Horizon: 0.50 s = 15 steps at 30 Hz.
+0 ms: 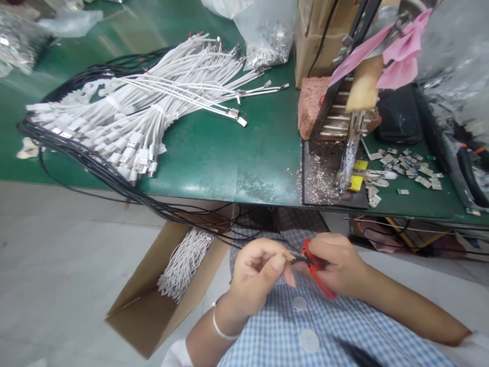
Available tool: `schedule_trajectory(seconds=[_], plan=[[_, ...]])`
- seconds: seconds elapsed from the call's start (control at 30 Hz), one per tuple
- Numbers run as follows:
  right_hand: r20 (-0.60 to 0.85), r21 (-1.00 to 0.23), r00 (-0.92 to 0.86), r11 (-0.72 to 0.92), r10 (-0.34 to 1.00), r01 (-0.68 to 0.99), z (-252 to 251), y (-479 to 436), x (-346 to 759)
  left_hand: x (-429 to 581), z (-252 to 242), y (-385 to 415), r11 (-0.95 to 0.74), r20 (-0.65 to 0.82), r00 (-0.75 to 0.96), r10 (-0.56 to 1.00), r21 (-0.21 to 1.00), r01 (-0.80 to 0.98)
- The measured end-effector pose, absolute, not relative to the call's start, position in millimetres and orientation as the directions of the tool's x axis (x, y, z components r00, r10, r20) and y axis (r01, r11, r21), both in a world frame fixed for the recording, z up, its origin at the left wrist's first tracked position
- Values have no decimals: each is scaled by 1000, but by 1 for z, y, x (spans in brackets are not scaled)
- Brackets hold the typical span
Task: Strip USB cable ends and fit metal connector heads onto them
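Your green table (214, 153) carries a red brick (311, 107) toward its right end. Left of the brick, white cables (153, 102) lie heaped over black cables (114, 181) that trail off the front edge. Right of it, small metal connectors (405, 168) lie scattered, and just behind it stands a cardboard box (317, 41).

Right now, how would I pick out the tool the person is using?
Start at the green table, then look below its near edge to the two hands over the blue checked shirt. The right hand grips small cutters, tip toward the black wire pinched in the left hand. Their bright red handles stand out from the white cables on the table.
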State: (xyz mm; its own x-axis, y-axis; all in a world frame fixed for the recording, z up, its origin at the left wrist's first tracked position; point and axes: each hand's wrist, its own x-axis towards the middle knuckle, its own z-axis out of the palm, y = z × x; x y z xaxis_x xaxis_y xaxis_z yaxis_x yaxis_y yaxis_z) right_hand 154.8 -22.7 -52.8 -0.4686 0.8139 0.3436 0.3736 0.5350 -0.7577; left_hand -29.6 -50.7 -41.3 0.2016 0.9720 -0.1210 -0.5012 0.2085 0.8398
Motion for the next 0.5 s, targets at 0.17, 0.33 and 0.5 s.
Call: schedule_trajectory(seconds=[0.17,0.33,0.5], plan=[[355,-715,-494,571,794,404,-55,-23,156,-29,-41,-50,194,-91,217,972,832,-520],[378,-684,-509,604,773,410,-55,-20,158,-29,-43,-50,179,-71,218,973,833,-524],[394,-655,-528,632,753,413,-55,-16,162,-29,-43,-49,194,-83,231,969,836,-513]])
